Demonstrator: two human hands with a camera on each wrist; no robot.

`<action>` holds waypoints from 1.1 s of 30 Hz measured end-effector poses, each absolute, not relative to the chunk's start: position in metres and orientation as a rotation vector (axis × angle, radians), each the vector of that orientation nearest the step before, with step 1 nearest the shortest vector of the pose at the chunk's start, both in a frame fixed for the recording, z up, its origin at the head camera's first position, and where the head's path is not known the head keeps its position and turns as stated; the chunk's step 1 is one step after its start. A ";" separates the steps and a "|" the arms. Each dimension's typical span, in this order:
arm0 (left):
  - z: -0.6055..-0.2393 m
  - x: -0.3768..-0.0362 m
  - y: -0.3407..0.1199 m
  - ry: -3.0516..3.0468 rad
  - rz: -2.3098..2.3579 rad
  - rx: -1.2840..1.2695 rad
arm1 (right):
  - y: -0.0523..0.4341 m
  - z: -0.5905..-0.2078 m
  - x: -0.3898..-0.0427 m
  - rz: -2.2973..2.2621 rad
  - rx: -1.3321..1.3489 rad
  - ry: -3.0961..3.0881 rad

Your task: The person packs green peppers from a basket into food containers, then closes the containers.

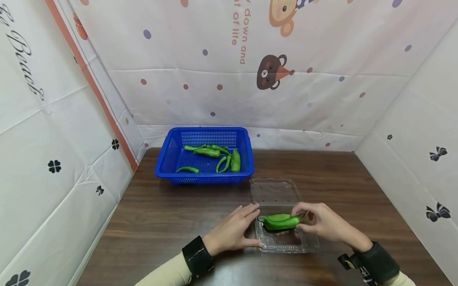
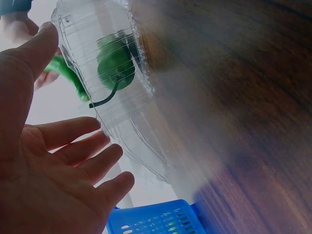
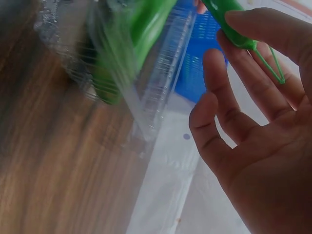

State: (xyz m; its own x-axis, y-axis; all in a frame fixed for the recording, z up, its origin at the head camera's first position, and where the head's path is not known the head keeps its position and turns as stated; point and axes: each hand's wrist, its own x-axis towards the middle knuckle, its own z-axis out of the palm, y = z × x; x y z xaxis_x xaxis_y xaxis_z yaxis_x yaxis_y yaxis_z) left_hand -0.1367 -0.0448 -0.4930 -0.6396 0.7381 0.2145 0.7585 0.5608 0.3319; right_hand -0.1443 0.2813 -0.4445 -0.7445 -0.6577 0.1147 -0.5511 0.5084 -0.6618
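Observation:
A clear plastic clamshell box [image 1: 307,248] lies open on the brown table near me, its lid [image 1: 273,191] folded back. My right hand [image 1: 297,218] pinches a green pepper [image 1: 280,221] by its stem end, low over the box's tray. In the right wrist view its fingers [image 3: 229,97] close on that pepper [image 3: 226,22]. Another green pepper [image 2: 117,63] lies inside the tray. My left hand [image 1: 250,222] rests with straight fingers [image 2: 83,151] against the box's left edge and holds nothing.
A blue plastic basket [image 1: 166,159] stands at the back left of the table [image 1: 161,214] with several green peppers [image 1: 207,152] in it. Printed fabric walls close in the table on the left, back and right.

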 end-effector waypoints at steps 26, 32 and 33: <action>-0.493 -0.138 -0.047 -2.718 -0.631 -1.309 | 0.274 -0.468 -0.145 -0.948 -1.170 2.596; -0.495 -0.139 -0.047 -2.729 -0.639 -1.309 | 0.273 -0.471 -0.145 -0.786 -1.256 2.705; -0.495 -0.139 -0.047 -2.734 -0.642 -1.309 | 0.273 -0.471 -0.145 -0.756 -1.259 2.723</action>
